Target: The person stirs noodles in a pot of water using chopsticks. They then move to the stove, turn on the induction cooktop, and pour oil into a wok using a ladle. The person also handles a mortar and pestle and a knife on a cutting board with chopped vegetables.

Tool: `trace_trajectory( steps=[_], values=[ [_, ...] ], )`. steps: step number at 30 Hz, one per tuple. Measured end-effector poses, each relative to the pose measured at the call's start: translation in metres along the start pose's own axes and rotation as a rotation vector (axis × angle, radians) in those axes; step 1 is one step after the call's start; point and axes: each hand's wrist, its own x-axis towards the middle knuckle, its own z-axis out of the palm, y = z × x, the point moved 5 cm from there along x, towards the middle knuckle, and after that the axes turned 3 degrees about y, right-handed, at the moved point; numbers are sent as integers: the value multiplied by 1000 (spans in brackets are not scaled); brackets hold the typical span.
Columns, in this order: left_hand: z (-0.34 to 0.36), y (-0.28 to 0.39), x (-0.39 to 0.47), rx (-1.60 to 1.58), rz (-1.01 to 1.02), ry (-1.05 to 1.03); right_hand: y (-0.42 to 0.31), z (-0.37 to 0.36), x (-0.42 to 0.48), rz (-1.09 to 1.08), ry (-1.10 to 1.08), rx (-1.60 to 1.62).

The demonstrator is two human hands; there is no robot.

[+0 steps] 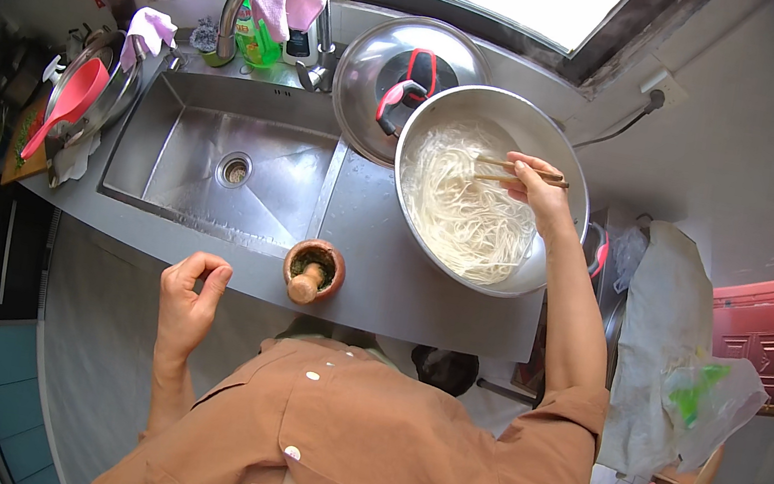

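Note:
My right hand [538,188] grips a pair of wooden chopsticks [494,162] over a wide, deep metal pot [569,149]. Their tips touch pale noodles [471,213], which lie in a loose tangle in the pot with liquid around them. My left hand [189,302] hangs before the counter's front edge, its fingers curled in and no object visible in it. On the counter to the right of that hand stands a small wooden mortar [337,255]. A pestle [305,285] leans in it, among dark green bits.
Behind the pot rests a domed metal lid [375,50] with a red-and-black handle. A steel sink [284,172] is set into the grey counter [368,216]. A pink ladle [71,101] and a wooden board [27,166] are at the left. A power cord [621,131] hangs at the right wall.

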Motion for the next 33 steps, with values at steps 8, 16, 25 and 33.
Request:
trace_trajectory(
  steps=[8, 16, 25, 33],
  values=[
    [3, 1, 3, 4, -49, -11, -39, 26, -61, -65, -387, -322],
    [11, 15, -1, -2, 12, -44, -55, -31, -97, -271, -69, -467],
    [22, 25, -23, 20, -9, -76, -98, -27, -181, -768, 103, -622],
    [12, 24, -68, 26, -112, 18, -86, 106, -222, -1288, -185, -458]
  ],
)
